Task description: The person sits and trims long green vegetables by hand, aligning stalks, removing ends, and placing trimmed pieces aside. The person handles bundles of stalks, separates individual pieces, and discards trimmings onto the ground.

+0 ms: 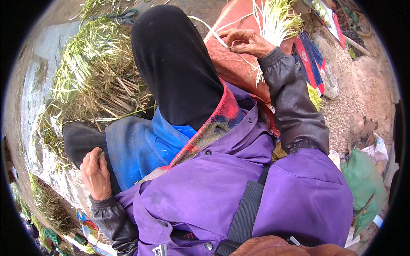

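Observation:
My right hand (241,43) is raised over a red woven sack (230,60) and pinches a long pale shoot (209,28) between thumb and fingers. Beside that hand, a bunch of white-stemmed, yellow-leaved shoots (277,22) lies on the sack, partly hidden by the hand and sleeve. My left hand (95,174) rests on my black-clad leg, near the edge of a blue cloth (131,144), with nothing seen in it. Beyond my legs lies a large heap of green shoots (77,67) with tangled roots and brown stalks (125,89).
Another rooted bunch (54,204) lies at lower left, by pale sheeting (69,182). More yellow shoots (315,96) lie beside my right sleeve. A red and blue bag (309,60), gravel (336,124) and a green bag (363,188) are on the right.

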Demonstrator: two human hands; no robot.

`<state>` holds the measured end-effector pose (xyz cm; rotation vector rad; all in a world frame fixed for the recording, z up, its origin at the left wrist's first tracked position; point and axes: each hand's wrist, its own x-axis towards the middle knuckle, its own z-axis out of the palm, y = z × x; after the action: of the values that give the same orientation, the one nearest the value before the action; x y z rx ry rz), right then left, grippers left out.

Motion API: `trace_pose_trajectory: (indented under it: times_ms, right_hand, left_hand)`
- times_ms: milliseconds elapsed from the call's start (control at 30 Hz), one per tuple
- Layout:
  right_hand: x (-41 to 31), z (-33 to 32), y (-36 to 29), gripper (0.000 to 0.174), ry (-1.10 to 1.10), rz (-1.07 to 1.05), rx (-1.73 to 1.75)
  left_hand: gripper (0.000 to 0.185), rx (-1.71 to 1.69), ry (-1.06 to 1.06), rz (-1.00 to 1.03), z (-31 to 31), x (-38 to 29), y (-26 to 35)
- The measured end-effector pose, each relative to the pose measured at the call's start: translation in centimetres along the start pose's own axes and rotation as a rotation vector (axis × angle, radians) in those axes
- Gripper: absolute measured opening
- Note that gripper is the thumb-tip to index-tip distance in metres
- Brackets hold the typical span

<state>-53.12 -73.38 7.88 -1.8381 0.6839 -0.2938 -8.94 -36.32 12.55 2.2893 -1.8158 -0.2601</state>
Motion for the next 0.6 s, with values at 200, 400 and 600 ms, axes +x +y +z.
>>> trace_pose_trajectory:
  times_ms: [200, 400, 600]
  right_hand:
    - [-1.0, -3.7, -0.4, 0.022, 0.138, -0.185, 0.278]
    - [-7.3, -11.3, 2.3, 0.024, 0.811, -0.249, 0.569]
    - [-9.0, -19.0, 13.5, 0.012, 1.037, -0.074, 0.886]
  left_hand:
    - [0.019, 0.000, -0.018, -0.009, 0.0, -0.1, 0.1]
    - [0.019, 0.026, -0.026, 0.008, 0.1, 0.1, 0.4]
    - [0.018, 0.013, -0.039, 0.010, 0.1, 0.2, 0.5]
